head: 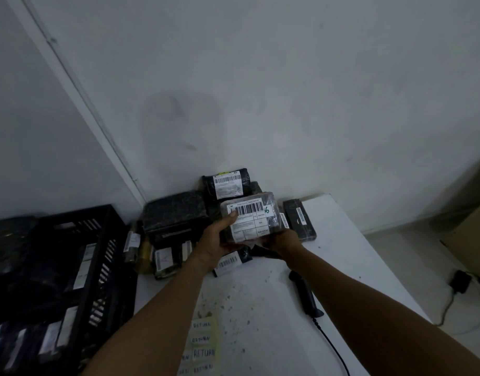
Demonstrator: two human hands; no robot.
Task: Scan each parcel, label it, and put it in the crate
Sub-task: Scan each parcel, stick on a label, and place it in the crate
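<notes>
Holding a dark parcel [251, 217] up over the white surface [342, 256], we are using both hands. Our left hand [218, 240] is gripping its left side, thumb lying on the white barcode label [248, 218]. Our right hand [283, 241] is holding its lower right edge, fingers curled under it. More parcels [176, 215] are sitting behind. The black crate [78, 256] is waiting on the left, and the scanner [305, 294] is lying near our right arm.
</notes>
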